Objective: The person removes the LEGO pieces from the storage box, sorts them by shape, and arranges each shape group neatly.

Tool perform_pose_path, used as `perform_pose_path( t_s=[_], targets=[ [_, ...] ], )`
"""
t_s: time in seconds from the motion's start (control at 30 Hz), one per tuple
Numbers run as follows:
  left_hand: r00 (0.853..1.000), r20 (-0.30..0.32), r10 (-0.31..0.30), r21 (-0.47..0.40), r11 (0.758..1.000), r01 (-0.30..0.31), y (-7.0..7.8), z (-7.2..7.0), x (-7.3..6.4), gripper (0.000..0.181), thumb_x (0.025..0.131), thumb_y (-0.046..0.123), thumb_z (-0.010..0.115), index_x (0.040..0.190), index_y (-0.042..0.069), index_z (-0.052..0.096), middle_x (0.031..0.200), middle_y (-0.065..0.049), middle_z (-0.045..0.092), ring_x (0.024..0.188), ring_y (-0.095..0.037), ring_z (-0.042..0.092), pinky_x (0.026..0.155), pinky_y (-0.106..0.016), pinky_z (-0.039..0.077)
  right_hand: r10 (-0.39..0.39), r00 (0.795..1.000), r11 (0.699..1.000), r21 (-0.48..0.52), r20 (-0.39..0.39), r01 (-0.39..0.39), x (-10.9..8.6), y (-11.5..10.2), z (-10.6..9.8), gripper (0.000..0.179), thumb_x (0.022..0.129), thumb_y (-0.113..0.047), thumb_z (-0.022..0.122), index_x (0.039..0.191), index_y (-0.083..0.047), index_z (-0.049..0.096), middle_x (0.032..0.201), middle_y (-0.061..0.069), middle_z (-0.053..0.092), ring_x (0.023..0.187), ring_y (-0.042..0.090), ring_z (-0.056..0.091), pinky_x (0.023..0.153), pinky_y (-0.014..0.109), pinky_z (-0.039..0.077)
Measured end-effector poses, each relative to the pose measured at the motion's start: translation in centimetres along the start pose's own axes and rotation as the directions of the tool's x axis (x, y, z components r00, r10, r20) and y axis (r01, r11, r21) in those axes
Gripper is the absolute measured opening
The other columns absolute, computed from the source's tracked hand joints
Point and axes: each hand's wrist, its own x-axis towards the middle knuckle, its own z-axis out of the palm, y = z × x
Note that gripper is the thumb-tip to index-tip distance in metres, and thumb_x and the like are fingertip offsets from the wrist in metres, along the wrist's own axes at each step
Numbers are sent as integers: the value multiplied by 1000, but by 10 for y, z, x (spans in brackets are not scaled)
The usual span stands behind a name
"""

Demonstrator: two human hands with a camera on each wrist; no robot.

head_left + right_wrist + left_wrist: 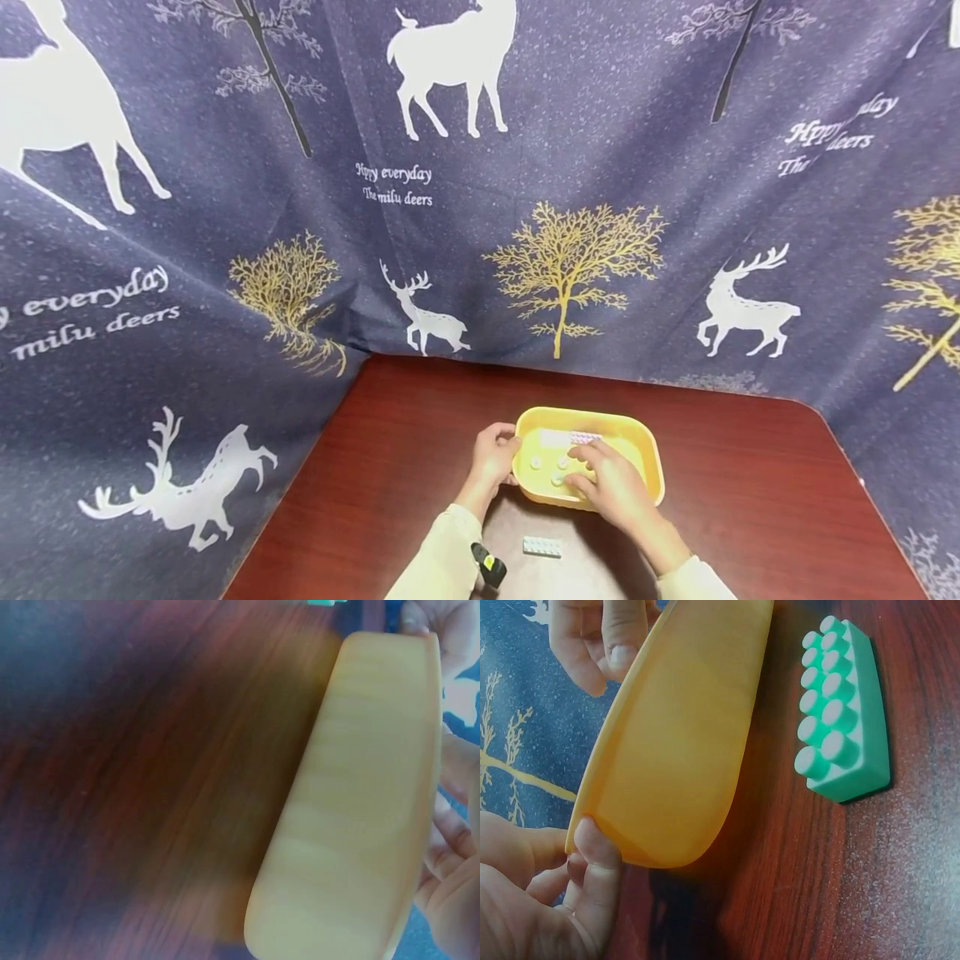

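Observation:
A yellow plastic tub [641,433] stands on the table. My left hand [492,457] grips its left rim, thumb and fingers pinching the edge in the left wrist view. My right hand [613,487] reaches over the near right side into the tub, thumb and fingers spread apart near small whitish round pieces [558,477]. Beside them inside lie a white block [553,438] and a pinkish studded brick [585,437]. In the right wrist view, the tub wall [352,802] hides the right fingertips. On the table in front of the tub lies a green toy brick [847,712] with two rows of studs.
The reddish-brown wooden table [420,433] extends around the tub. A dark blue cloth [465,217] printed with deer and trees hangs behind and at the sides. A black band [489,565] sits on the left wrist.

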Motion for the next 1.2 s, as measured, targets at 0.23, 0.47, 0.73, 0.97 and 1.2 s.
perform_pose_path(
  t_s=[0.23,0.47,0.73,0.97,1.2],
  targets=[
    [1000,4,2,-4,1000,-2,-1,1,0,30,98,5,63,128,-2,63,93,-22,63,55,-20,60,35,-23,51,58,998,998,-7,1,-58,8,9,0,41,75,-23,92,111,-14,74,109,0,71,87,23,71,77,41,62],
    [1000,1,1,-1,1000,-1,-4,2,1,30,98,5,62,128,-1,63,94,-22,63,54,-20,60,35,-24,51,68,998,998,-18,16,-68,13,24,3,41,77,-21,90,114,-11,74,117,7,70,106,32,69,92,50,59],
    [1000,1,-1,-8,1000,1,0,1,3,29,98,4,63,127,-2,63,92,-23,63,52,-19,59,35,-23,49,87,995,996,-41,49,-85,26,36,3,48,81,-23,88,122,-7,70,122,13,68,111,35,66,97,54,57],
    [1000,0,8,-2,1000,-8,4,0,6,30,98,6,64,127,-1,64,92,-20,63,51,-18,58,35,-23,50,92,994,993,-76,54,-88,38,46,3,50,77,-22,89,121,-8,70,120,13,69,109,35,66,96,53,56],
    [1000,13,-7,-7,1000,7,-2,0,3,30,99,6,63,128,-1,64,95,-23,64,51,-19,58,35,-23,50,134,986,987,-99,102,-124,38,52,8,57,80,-25,88,129,-6,67,127,19,69,118,41,63,102,57,53]
  ],
)
